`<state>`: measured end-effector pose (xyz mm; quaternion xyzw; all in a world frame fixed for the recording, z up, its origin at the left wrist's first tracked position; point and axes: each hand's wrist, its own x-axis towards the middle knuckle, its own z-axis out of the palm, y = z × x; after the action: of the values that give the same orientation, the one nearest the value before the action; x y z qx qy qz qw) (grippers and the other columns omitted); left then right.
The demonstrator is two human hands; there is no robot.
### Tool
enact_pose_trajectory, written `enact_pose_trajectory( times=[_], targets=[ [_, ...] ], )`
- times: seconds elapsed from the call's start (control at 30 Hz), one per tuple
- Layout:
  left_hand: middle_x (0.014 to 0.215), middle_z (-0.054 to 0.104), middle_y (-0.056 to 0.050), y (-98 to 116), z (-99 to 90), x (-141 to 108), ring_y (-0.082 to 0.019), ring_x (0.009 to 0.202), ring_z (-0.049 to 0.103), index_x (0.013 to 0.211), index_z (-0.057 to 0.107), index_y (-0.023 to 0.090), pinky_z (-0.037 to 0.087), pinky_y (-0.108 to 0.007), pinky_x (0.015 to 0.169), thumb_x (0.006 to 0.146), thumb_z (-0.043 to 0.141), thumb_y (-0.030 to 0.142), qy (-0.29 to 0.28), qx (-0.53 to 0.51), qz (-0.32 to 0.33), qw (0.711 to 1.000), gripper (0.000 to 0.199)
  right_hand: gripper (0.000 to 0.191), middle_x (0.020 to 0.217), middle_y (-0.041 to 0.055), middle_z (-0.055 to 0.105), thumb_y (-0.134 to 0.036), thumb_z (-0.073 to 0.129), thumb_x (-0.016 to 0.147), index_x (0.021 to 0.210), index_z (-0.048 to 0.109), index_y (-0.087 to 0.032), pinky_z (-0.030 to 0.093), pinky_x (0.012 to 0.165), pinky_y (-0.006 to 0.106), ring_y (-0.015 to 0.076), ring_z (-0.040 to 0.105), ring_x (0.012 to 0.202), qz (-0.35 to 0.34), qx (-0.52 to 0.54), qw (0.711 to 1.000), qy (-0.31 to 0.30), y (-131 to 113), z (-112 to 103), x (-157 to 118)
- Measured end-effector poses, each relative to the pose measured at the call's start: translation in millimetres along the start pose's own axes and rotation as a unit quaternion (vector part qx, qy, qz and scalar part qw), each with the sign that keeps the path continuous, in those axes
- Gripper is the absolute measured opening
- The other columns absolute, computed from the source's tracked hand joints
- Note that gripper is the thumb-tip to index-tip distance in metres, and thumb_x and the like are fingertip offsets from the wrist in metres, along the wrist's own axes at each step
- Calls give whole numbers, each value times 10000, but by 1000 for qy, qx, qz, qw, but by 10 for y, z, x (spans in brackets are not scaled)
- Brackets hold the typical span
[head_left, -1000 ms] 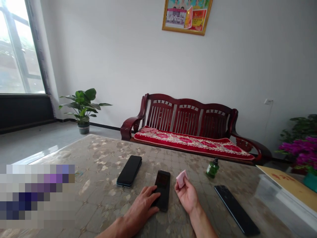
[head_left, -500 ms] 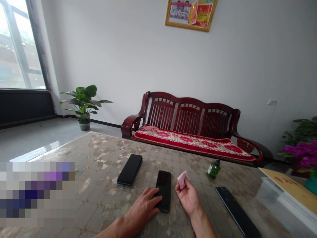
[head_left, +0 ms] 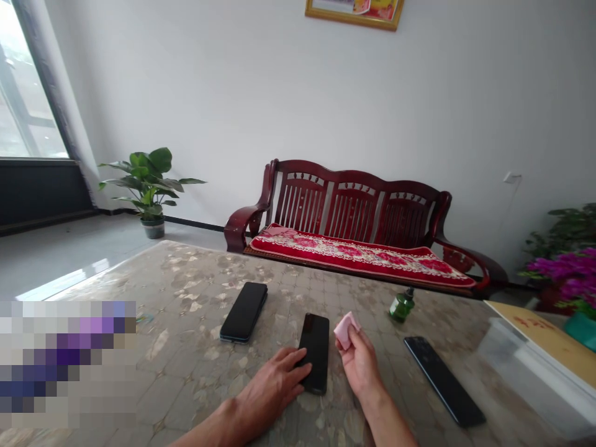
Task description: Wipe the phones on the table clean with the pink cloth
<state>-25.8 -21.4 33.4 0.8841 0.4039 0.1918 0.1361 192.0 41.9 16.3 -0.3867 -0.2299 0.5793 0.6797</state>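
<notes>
Left of centre, a black phone (head_left: 244,312) lies on the table (head_left: 186,366); at lower centre the left hand (head_left: 277,380), loosely spread, touches the middle phone (head_left: 318,341). Right of it the right hand (head_left: 359,360) pinches a pink cloth (head_left: 345,329), then come a green bottle (head_left: 401,307) and, lower right, a dark-blue phone (head_left: 444,382).

Glossy black phone (head_left: 318,346) flat on the table (head_left: 186,372), pink cloth (head_left: 345,329) (small, folded-looking) in the right hand (head_left: 360,364)

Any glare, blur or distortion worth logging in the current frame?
Head view: window washed out, glare on the floor; head view: pixelation masks the lower left; head view: clear box looks stretched toward the right edge; head view: left hand and pink cloth fairly sharp.
</notes>
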Motion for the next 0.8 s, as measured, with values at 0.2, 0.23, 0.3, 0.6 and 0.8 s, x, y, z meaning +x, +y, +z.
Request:
enact_pose_trajectory(
  times=[0.2,0.23,0.3,0.6,0.8],
  targets=[
    [1384,532,-58,101,-22,5,-265,1244,476,1287,569,278,421,-396,1051,932,550,226,-17,3,26,1000,360,286,939,41,729,-391,687,746,960,733,-207,467,863,351,238,622,933,-241,-326,914,14,-181,-1,-27],
    [1381,534,-57,114,-23,6,-263,1236,479,1284,570,276,424,-393,1047,934,547,228,-18,3,28,999,354,245,990,47,725,-357,651,775,963,739,-227,436,922,374,246,606,987,-284,-378,881,-13,-199,4,-40],
    [1374,538,-54,132,-20,7,-258,1221,484,1275,574,272,426,-382,1042,938,539,230,-19,0,33,999,342,225,1041,47,711,-265,587,818,981,742,-267,399,970,390,241,581,1028,-342,-469,812,-69,-204,20,-81],
    [1307,573,-45,168,-53,23,-250,1199,490,1224,585,279,408,-378,1043,955,510,251,-19,-23,34,999,280,376,914,22,675,-42,470,863,998,712,-297,437,805,297,193,577,897,-351,-699,581,-224,-143,160,-371],
    [1247,607,-32,197,-94,26,-234,1183,506,1174,602,289,409,-362,1040,974,497,274,-16,-40,44,998,227,287,1022,42,662,-101,465,925,996,691,-263,428,845,316,201,574,951,-341,-722,547,-250,-198,176,-562]
  ],
)
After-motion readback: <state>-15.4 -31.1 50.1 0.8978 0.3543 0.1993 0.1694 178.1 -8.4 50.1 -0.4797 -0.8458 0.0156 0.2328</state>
